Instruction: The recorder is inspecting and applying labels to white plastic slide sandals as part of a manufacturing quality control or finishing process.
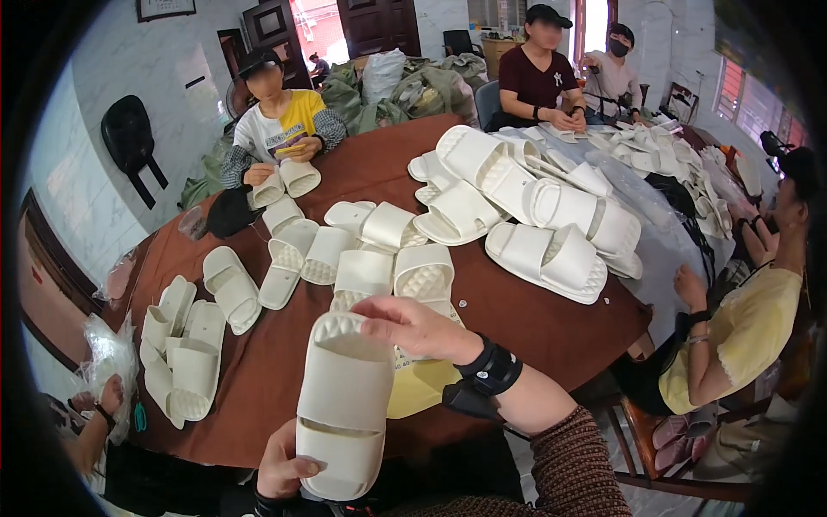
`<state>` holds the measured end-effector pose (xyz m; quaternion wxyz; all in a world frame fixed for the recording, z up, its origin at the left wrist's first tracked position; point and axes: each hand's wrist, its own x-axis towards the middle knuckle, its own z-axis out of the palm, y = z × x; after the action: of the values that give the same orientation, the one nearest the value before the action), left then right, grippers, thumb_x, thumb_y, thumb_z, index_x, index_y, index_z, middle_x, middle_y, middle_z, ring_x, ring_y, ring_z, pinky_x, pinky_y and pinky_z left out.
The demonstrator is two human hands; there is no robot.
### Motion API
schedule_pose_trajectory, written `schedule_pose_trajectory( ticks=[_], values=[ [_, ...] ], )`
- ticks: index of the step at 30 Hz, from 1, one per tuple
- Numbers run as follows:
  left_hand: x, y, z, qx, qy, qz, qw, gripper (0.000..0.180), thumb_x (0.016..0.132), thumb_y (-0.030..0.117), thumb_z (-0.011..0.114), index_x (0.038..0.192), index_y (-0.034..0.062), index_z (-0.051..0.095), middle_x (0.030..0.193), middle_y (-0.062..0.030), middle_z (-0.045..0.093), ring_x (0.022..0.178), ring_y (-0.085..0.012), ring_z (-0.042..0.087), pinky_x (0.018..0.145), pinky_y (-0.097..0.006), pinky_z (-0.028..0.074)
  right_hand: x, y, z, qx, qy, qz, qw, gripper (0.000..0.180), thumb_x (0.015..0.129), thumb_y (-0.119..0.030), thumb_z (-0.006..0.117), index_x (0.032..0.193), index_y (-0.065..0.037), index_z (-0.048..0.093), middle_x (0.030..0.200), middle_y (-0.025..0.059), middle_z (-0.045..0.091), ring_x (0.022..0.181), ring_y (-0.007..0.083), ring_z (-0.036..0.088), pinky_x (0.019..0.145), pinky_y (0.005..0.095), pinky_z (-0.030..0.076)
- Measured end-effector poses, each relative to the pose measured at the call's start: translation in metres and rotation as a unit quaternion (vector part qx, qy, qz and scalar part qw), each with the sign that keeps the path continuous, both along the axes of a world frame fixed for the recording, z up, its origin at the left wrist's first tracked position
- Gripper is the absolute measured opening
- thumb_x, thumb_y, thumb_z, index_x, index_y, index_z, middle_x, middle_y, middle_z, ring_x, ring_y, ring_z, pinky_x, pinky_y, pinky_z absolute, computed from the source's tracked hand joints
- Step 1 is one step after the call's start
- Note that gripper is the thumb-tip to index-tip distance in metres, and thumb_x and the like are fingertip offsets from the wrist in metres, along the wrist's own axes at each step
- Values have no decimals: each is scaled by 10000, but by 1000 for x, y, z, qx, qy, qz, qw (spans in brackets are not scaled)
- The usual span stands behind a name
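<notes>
The white slipper [340,388] hung between the person's two hands, above the near edge of the brown surface [276,379]; its long axis ran almost straight away from the body. The left hand [284,464] was clamped on the near end's left side, thumb on top, its other fingers mostly hidden; the right hand [415,327] came in from the right and pinched the far rim, thumb over the opening. The slipper thus lay rightward of the left hand, and leftward and nearer the body from the right; two upright slippers [362,277] stood just beyond; a yellow sheet [424,389] lay to its right.
</notes>
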<state>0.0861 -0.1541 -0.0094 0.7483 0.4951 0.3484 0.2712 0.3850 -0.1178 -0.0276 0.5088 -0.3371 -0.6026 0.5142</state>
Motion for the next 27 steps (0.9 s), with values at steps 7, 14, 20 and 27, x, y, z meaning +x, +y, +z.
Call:
schedule_pose_trajectory(
  ticks=[7, 14, 20, 27],
  values=[
    [-4, 3, -13, 47, 25, -2, 999, 700, 636, 133, 667, 1265, -105, 472, 1134, -162, 629, 1027, -227, 612, 914, -327, 463, -1, -5, 4, -3, -100, -11, 995, 278, 929, -195, 562, 1121, 5, 588, 910, 26, 633, 835, 81, 554, 762, 257, 464],
    [-15, -8, 35, 416, 181, 103, 885, 496, 848, 110, 536, 1313, -38, 447, 1219, -128, 518, 1064, -196, 529, 912, -317, 431, -3, 6, -4, -36, 24, -127, 991, 218, 888, -129, 568, 1045, 15, 615, 853, -21, 592, 784, 53, 515, 687, 225, 434],
    [-15, -15, 84, 458, -319, -258, 789, 231, 946, 116, 467, 998, -61, 606, 999, -186, 630, 914, -317, 619, 823, -403, 505, 1, 10, -12, -36, 51, -143, 988, 211, 880, -125, 564, 1026, 17, 616, 857, -4, 594, 789, 60, 525, 702, 232, 442],
    [26, -2, 82, 386, -407, -365, 743, 230, 948, 117, 457, 981, -55, 606, 984, -186, 630, 892, -318, 620, 806, -416, 506, 2, 11, -17, 0, 9, -168, 986, 196, 865, -146, 593, 957, 26, 612, 796, 5, 586, 748, 68, 527, 663, 247, 443]
  ],
)
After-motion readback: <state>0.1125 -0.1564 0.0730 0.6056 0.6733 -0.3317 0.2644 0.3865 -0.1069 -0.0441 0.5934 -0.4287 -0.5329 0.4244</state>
